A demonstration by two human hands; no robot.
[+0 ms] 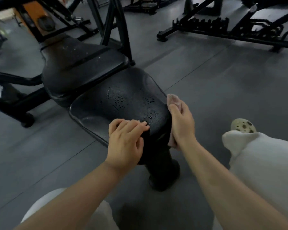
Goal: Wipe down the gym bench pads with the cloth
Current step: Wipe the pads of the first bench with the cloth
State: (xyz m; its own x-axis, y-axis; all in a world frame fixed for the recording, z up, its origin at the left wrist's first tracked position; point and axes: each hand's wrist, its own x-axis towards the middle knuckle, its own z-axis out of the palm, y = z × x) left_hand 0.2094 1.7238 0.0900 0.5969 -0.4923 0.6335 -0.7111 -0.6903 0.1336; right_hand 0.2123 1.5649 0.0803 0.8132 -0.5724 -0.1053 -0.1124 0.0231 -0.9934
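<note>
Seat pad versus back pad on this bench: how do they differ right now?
The seat pad lies nearest the person, with large water drops across its middle; the back pad lies beyond it, with only fine specks. The left hand rests on the seat pad's near edge and the right hand holds the cloth against its right side; nothing touches the back pad. Both are black, glossy padding.

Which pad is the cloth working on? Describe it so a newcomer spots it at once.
Start at the black bench in the middle of the grey gym floor. The seat pad is its nearer, lower cushion, between both hands. Unlike the back pad behind it, it has the pinkish cloth pressed against its right edge.
</note>
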